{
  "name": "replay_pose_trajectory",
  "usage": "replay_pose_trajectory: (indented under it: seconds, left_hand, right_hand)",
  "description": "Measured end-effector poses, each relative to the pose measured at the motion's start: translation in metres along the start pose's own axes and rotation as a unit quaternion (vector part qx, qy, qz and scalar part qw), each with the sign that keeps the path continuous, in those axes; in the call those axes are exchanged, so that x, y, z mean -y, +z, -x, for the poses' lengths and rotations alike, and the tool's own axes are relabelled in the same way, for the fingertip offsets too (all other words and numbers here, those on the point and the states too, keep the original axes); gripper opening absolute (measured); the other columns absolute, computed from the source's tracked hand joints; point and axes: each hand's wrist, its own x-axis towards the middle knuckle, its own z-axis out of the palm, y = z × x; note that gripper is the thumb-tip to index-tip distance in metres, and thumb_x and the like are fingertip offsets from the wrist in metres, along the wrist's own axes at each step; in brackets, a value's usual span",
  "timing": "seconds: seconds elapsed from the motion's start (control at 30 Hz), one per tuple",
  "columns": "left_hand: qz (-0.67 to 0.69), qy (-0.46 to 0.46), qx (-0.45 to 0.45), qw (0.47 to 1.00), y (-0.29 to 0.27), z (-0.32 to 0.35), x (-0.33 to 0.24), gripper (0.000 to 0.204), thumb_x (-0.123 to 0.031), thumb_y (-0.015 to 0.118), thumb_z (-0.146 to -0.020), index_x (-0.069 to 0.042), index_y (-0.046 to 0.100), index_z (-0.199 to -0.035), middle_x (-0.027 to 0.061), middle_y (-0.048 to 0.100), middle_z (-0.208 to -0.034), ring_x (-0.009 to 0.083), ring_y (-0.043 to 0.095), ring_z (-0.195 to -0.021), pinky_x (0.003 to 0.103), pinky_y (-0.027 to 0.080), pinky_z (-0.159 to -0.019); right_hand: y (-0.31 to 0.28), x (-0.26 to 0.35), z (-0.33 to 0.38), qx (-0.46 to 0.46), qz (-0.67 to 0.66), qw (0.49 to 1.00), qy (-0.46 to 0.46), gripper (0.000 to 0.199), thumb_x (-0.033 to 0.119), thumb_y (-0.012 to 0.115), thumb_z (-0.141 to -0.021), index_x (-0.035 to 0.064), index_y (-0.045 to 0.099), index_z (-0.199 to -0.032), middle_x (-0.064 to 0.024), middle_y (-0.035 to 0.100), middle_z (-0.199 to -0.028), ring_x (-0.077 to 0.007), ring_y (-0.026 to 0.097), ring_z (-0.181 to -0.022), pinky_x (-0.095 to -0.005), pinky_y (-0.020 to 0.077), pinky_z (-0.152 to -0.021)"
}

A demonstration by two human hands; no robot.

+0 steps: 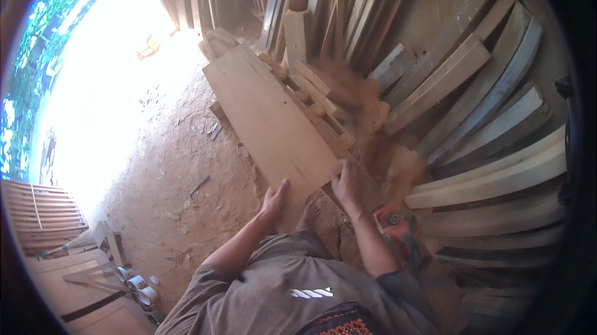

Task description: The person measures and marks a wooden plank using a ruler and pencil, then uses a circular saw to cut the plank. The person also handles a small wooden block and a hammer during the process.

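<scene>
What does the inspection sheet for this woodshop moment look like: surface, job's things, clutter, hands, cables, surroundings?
Surface: dirt floor strewn with wood scraps and sawdust.
Job's things: wide wooden board lying on a stack of timber, its near end under both hands.
Clutter: sawdust heap beside the board; red power tool by the right forearm; metal cans at lower left.
Hands: left hand flat on the board's near edge; right hand grips its near right corner, fingers on top.
Cables: nothing seen.
Surroundings: planks leaning and stacked at right; slatted wooden frame at left; bright open doorway.
</scene>
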Motion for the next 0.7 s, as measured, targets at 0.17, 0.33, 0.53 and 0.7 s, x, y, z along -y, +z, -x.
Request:
replay_pose_trajectory:
  seconds: [0.17, 0.33, 0.53, 0.7]
  left_hand:
    - [-0.140, -0.081, 0.020, 0.987, -0.099, 0.060, -0.033, 0.068, -0.050, 0.069, -0.101, 0.004, 0.057, -0.140, 0.0154, 0.069, -0.127, 0.0200, 0.067, -0.114, 0.035, 0.055, -0.093]
    - [-0.169, -0.042, 0.035, 0.984, -0.154, 0.064, -0.072, 0.068, -0.060, 0.069, -0.097, 0.003, 0.067, -0.124, 0.0069, 0.074, -0.104, 0.0150, 0.068, -0.096, 0.034, 0.055, -0.082]
    - [-0.167, -0.066, 0.075, 0.981, -0.159, 0.031, -0.086, 0.077, -0.062, 0.067, -0.098, 0.006, 0.060, -0.132, 0.0132, 0.071, -0.119, 0.0189, 0.067, -0.110, 0.037, 0.054, -0.095]
    - [-0.010, -0.022, 0.184, 0.983, -0.096, -0.011, -0.082, 0.076, -0.061, 0.061, -0.102, 0.003, 0.054, -0.143, 0.0138, 0.064, -0.135, 0.0221, 0.062, -0.124, 0.043, 0.050, -0.105]
  right_hand:
    - [0.025, 0.047, 0.090, 0.221, -0.124, 0.952, 0.169, 0.083, 0.044, 0.092, -0.074, 0.0013, 0.053, -0.134, -0.0324, 0.056, -0.129, -0.0499, 0.054, -0.124, -0.0535, 0.0460, -0.104]
    - [0.077, 0.088, 0.113, 0.263, -0.260, 0.906, 0.207, 0.105, 0.051, 0.094, -0.072, -0.0012, 0.046, -0.148, -0.0422, 0.041, -0.150, -0.0509, 0.039, -0.145, -0.0504, 0.0303, -0.123]
    - [0.008, 0.144, 0.057, 0.250, -0.286, 0.904, 0.197, 0.096, 0.043, 0.093, -0.075, 0.0012, 0.048, -0.149, -0.0329, 0.057, -0.141, -0.0435, 0.057, -0.133, -0.0480, 0.0451, -0.112]
    - [-0.055, 0.218, -0.018, 0.097, -0.110, 0.989, 0.028, 0.084, 0.032, 0.089, -0.080, -0.0008, 0.050, -0.146, -0.0281, 0.065, -0.132, -0.0419, 0.067, -0.118, -0.0479, 0.0540, -0.099]
